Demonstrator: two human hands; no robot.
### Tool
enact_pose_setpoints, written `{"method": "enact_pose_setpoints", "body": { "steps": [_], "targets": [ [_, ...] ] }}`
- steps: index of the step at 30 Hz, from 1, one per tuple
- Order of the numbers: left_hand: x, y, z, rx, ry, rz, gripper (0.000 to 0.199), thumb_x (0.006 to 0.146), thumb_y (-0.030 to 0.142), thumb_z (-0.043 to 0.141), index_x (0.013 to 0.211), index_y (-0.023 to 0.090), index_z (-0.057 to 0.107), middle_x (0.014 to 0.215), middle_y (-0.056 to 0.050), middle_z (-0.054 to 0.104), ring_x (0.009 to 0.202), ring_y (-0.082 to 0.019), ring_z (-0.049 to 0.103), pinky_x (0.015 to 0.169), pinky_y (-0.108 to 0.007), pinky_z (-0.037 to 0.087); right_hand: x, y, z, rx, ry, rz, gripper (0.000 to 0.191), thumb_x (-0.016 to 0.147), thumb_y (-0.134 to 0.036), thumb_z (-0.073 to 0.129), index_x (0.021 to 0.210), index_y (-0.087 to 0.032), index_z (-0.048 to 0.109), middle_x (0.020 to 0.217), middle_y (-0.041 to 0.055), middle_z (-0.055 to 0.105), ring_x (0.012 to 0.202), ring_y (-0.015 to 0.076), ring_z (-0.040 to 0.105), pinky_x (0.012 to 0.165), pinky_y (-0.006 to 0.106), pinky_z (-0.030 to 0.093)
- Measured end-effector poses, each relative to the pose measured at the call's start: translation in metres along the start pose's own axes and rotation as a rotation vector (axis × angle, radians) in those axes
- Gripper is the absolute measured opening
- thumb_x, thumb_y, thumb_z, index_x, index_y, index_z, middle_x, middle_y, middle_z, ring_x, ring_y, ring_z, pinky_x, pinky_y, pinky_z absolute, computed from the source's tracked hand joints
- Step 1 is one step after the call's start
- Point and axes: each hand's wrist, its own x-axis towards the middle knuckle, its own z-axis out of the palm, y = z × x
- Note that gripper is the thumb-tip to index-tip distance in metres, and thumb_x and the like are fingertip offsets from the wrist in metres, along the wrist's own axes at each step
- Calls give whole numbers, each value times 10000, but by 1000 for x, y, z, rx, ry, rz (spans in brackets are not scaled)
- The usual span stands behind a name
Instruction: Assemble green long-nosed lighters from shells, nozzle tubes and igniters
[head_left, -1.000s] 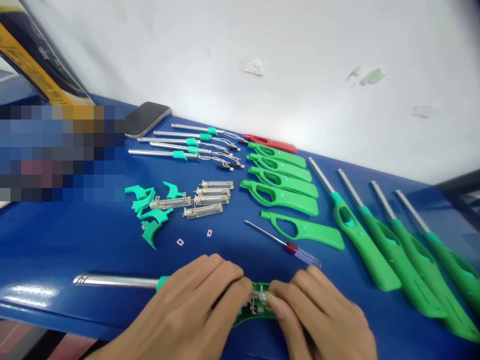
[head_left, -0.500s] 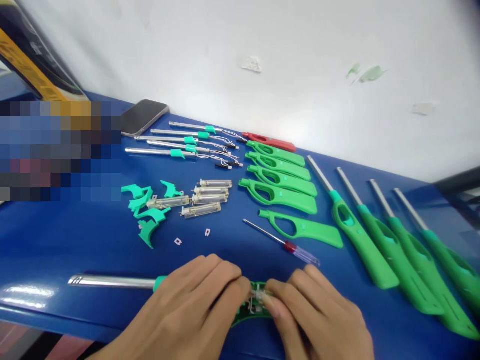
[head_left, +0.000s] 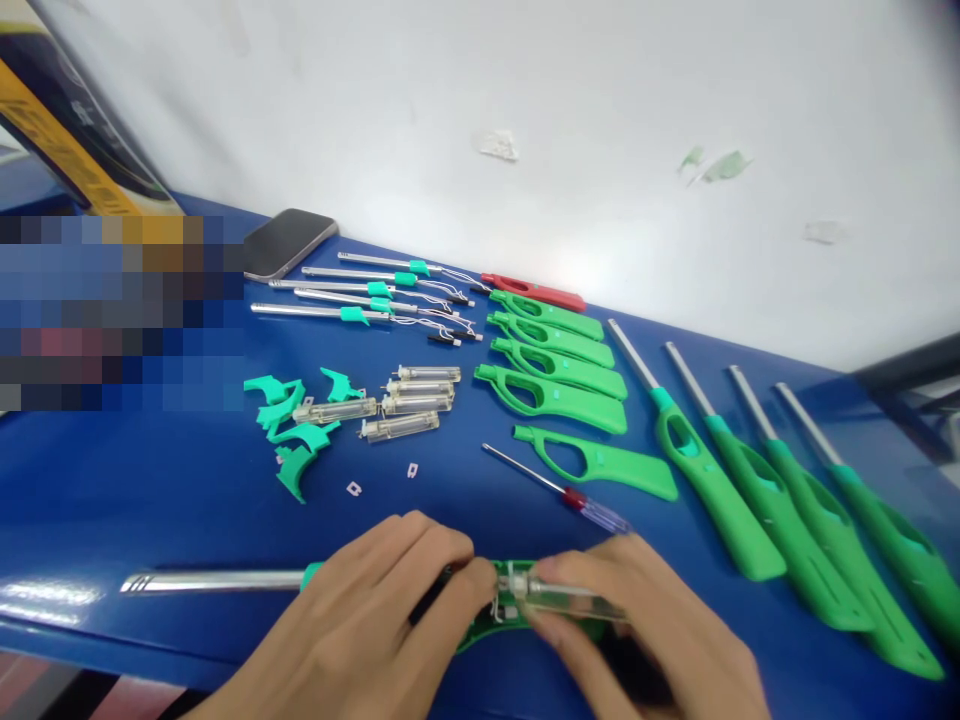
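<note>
Along the near side of the table lies a green lighter casing point(head_left: 491, 638), its inner side up, with a metal tube point(head_left: 217, 581) pointing left. My left hand point(head_left: 375, 610) is closed over the casing where the tube joins it, fingertips at its inner parts. Between the thumb and fingers of my right hand point(head_left: 667, 620) is a clear fuel tank point(head_left: 574, 600), its valve end over the casing's middle. Much of the casing is covered by my hands. Beyond my right hand rests a screwdriver point(head_left: 559, 488) with a red and clear handle.
Teal triggers point(head_left: 300, 435), clear fuel tanks point(head_left: 405, 425) and small white clips point(head_left: 354, 489) lie mid-table. Behind them are wired metal tubes point(head_left: 315, 311), green casing halves point(head_left: 555, 400), a red one point(head_left: 532, 291) and a phone point(head_left: 289, 243). Assembled lighters point(head_left: 720, 490) lie right, before the white wall point(head_left: 615, 150).
My right hand has turned and drawn slightly right, so the fuel tank in its grip shows more. My left hand stays on the casing. The view has shifted a little.
</note>
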Motion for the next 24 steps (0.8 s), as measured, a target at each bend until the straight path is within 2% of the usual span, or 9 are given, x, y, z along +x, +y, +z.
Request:
{"method": "enact_pose_setpoints", "body": {
  "steps": [1,3,8,11,14,17,22,24],
  "targets": [
    [1,0,0,-12,-5,-3,419,1228,144,323,1231,226,734,1070,-11,816,1002,-150,749,1072,-246,583,-1,1,0,9,7,4,86,1123,-265,758,1189,-302,718,945,-54,804,775,104,788,728,173,638],
    [1,0,0,-26,18,-15,424,1235,161,322,1239,228,741,1066,-15,810,993,-156,741,1056,-260,585,-3,3,-1,-5,19,6,47,1133,-288,751,1177,-300,740,970,-36,812,813,111,810,764,168,653],
    [-2,2,-5,-9,-32,-28,449,1254,187,340,1261,244,785,1150,-7,796,1136,-107,732,1186,-191,486,-8,10,0,-102,39,-2,105,1167,-354,696,1185,-302,785,1077,17,789,829,128,841,769,178,674],
    [-7,6,-5,22,3,-42,359,1265,234,417,1259,235,776,1154,2,791,1144,-121,723,1211,-218,469,-11,13,0,-144,15,-27,150,1180,-355,669,1202,-295,804,1091,28,787,796,124,839,750,173,676],
    [-14,9,-2,123,62,-5,298,1258,252,475,1274,207,769,1147,-6,801,1117,-156,727,1189,-290,497,-12,16,-1,-168,-9,-45,195,1195,-355,635,1212,-294,819,1099,33,802,800,125,839,765,177,681],
    [-16,10,2,149,95,5,260,1239,205,507,1315,188,756,1175,-20,800,1159,-175,735,1158,-314,538,-12,18,-1,-180,-20,-53,210,1199,-357,629,1222,-298,829,1090,30,810,748,111,808,706,172,661],
    [-12,8,4,129,71,0,423,1264,210,338,1275,189,760,1103,-34,793,1012,-172,757,991,-315,599,-13,13,3,-195,-23,-43,258,1214,-354,592,1213,-313,847,1038,13,806,645,82,741,606,158,603],
    [-12,8,4,133,88,4,394,1256,211,369,1293,185,761,1113,-42,794,1015,-179,763,1006,-320,603,-14,10,5,-187,0,31,300,1220,-399,575,1172,-310,857,1021,12,804,637,78,739,605,143,603]
  ]
}}
